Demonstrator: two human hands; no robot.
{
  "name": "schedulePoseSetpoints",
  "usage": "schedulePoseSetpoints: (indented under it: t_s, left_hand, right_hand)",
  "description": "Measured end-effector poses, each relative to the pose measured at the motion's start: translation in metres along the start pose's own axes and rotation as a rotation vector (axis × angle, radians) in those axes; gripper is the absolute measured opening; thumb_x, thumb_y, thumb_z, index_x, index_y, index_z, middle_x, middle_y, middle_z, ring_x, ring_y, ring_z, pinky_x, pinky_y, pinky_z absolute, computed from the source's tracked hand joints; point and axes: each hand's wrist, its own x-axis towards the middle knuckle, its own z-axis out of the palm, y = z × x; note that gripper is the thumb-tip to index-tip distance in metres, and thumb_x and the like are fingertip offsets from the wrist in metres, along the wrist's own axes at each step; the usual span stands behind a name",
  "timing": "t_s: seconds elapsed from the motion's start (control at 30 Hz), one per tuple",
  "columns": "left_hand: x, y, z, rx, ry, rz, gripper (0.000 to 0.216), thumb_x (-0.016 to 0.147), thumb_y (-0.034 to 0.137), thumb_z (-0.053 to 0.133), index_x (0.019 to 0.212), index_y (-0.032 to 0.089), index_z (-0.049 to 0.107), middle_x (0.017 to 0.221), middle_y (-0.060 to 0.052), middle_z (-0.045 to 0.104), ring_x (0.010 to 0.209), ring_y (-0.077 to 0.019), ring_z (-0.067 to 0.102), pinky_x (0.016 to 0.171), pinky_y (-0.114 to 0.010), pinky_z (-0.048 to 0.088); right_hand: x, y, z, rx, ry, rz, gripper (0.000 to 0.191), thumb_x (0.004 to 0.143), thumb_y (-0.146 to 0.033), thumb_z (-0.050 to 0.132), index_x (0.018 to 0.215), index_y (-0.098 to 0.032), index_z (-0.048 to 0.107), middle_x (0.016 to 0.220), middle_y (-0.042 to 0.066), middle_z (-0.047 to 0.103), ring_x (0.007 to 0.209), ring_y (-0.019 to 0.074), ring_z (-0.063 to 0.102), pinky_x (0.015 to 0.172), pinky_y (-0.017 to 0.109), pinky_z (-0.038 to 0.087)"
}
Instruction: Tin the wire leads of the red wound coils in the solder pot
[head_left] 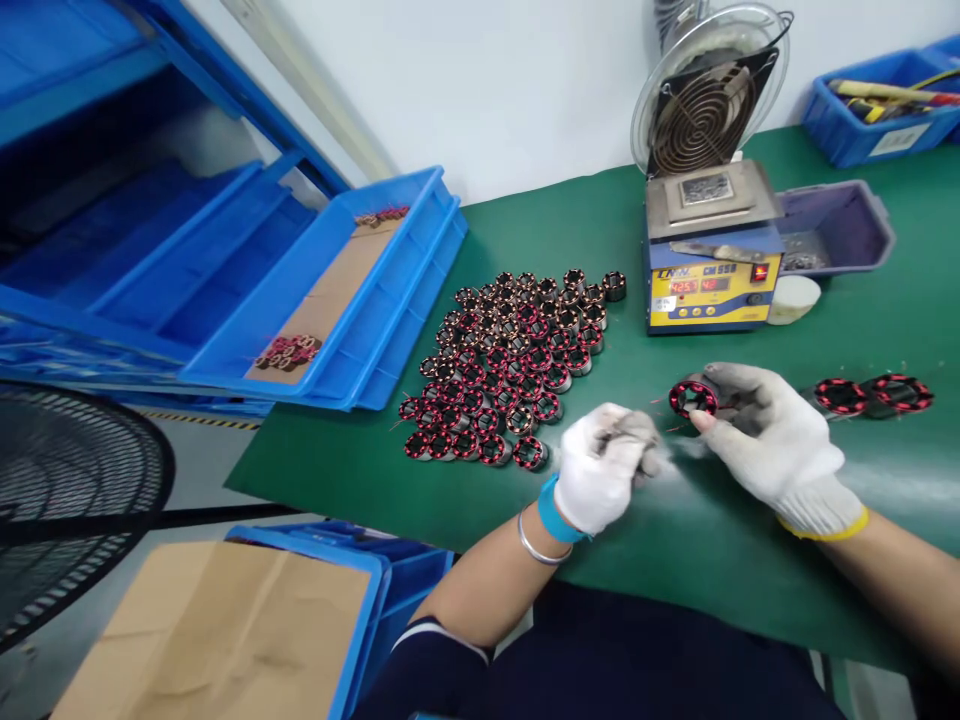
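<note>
In a white glove with a yellow cuff, my right hand (772, 440) grips a motor stator (684, 402) wound with red wire, its thumb at the ring's lower edge. Thin wire ends stick out from the stator's left side. My left hand (604, 465), gloved in white with a blue band at the wrist, is closed just left of that stator and apart from it. Its fingertips are pressed together and slightly blurred; anything between them is hidden. Two more stators (900, 395) stand right of my right hand. Many stators (491, 375) are grouped on the green table to the left.
A solder pot (709, 300) with a lit display stands at the back, a fan (701, 125) behind it. Beside it are a grey-purple bin (874, 225) and a white round block (793, 300). Blue crates (360, 370) adjoin the table's left edge; a black fan (82, 500) stands far left.
</note>
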Motion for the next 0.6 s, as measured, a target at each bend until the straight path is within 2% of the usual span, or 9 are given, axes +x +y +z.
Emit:
schedulePoseSetpoints:
  t_s: [0.07, 0.1, 0.13, 0.2, 0.3, 0.37, 0.47, 0.53, 0.6]
  left_hand:
    - [0.004, 0.001, -0.003, -0.059, 0.157, 0.037, 0.045, 0.086, 0.062, 0.058, 0.076, 0.018, 0.055, 0.054, 0.003, 0.056, 0.039, -0.0075, 0.044, 0.037, -0.019, 0.032]
    - [0.006, 0.000, -0.004, -0.056, 0.182, 0.043, 0.047, 0.087, 0.065, 0.055, 0.078, 0.018, 0.056, 0.056, 0.002, 0.058, 0.041, -0.0077, 0.046, 0.038, -0.019, 0.033]
    - [0.009, -0.001, -0.003, -0.035, 0.153, 0.032, 0.048, 0.087, 0.066, 0.055, 0.082, 0.018, 0.058, 0.060, 0.001, 0.060, 0.044, -0.0082, 0.048, 0.040, -0.020, 0.035]
    - [0.012, -0.005, 0.000, 0.033, -0.017, -0.023, 0.047, 0.083, 0.065, 0.061, 0.086, 0.018, 0.060, 0.065, 0.000, 0.062, 0.049, -0.0100, 0.052, 0.045, -0.022, 0.040]
    - [0.006, -0.010, 0.004, 0.179, -0.174, -0.044, 0.036, 0.083, 0.054, 0.067, 0.078, 0.019, 0.062, 0.063, 0.000, 0.061, 0.056, -0.0125, 0.055, 0.055, -0.025, 0.046]
    - [-0.002, -0.013, 0.003, 0.237, -0.129, 0.022, 0.034, 0.088, 0.050, 0.062, 0.075, 0.019, 0.062, 0.062, 0.000, 0.060, 0.056, -0.0124, 0.054, 0.056, -0.026, 0.047]
    - [-0.007, -0.013, -0.002, 0.159, 0.033, 0.133, 0.037, 0.087, 0.054, 0.062, 0.075, 0.019, 0.060, 0.063, 0.000, 0.059, 0.051, -0.0108, 0.051, 0.050, -0.025, 0.043]
    - [-0.003, -0.011, -0.003, 0.095, 0.096, 0.102, 0.041, 0.088, 0.059, 0.058, 0.078, 0.019, 0.058, 0.062, 0.000, 0.058, 0.047, -0.0097, 0.048, 0.045, -0.024, 0.039]
    - [0.004, -0.008, 0.000, 0.065, 0.046, 0.009, 0.041, 0.089, 0.060, 0.056, 0.082, 0.019, 0.057, 0.060, 0.001, 0.058, 0.045, -0.0087, 0.045, 0.042, -0.022, 0.035]
  right_hand:
    - [0.000, -0.001, -0.001, 0.001, 0.024, -0.020, 0.054, 0.076, -0.045, 0.078, 0.122, -0.021, 0.061, 0.107, 0.008, 0.069, 0.082, 0.0182, 0.069, 0.064, 0.029, 0.061]
    - [-0.001, -0.002, -0.001, -0.008, 0.030, -0.034, 0.055, 0.076, -0.045, 0.078, 0.122, -0.021, 0.061, 0.108, 0.008, 0.069, 0.082, 0.0180, 0.069, 0.066, 0.029, 0.061]
    - [-0.002, -0.002, -0.001, -0.023, 0.034, -0.050, 0.055, 0.076, -0.045, 0.078, 0.123, -0.022, 0.061, 0.108, 0.008, 0.069, 0.083, 0.0179, 0.069, 0.067, 0.029, 0.061]
    - [-0.005, -0.002, -0.001, -0.063, 0.038, -0.081, 0.052, 0.077, -0.043, 0.077, 0.123, -0.024, 0.061, 0.108, 0.007, 0.069, 0.084, 0.0186, 0.069, 0.071, 0.031, 0.062]
    - [-0.007, 0.001, -0.002, -0.163, 0.021, -0.132, 0.049, 0.079, -0.042, 0.075, 0.124, -0.027, 0.061, 0.111, 0.007, 0.069, 0.086, 0.0205, 0.069, 0.074, 0.035, 0.060]
    - [-0.006, 0.003, -0.003, -0.218, 0.028, -0.157, 0.050, 0.079, -0.043, 0.074, 0.124, -0.026, 0.062, 0.111, 0.007, 0.069, 0.086, 0.0206, 0.069, 0.073, 0.034, 0.060]
    - [-0.004, 0.001, -0.007, -0.242, 0.097, -0.165, 0.054, 0.077, -0.045, 0.076, 0.124, -0.022, 0.062, 0.112, 0.008, 0.069, 0.086, 0.0190, 0.069, 0.070, 0.031, 0.059]
    - [-0.003, -0.002, -0.008, -0.237, 0.126, -0.164, 0.055, 0.076, -0.046, 0.076, 0.123, -0.021, 0.062, 0.112, 0.008, 0.069, 0.086, 0.0183, 0.068, 0.071, 0.031, 0.059]
    - [-0.004, -0.006, -0.008, -0.240, 0.108, -0.162, 0.055, 0.077, -0.048, 0.075, 0.123, -0.022, 0.062, 0.112, 0.008, 0.068, 0.087, 0.0187, 0.068, 0.073, 0.032, 0.059]
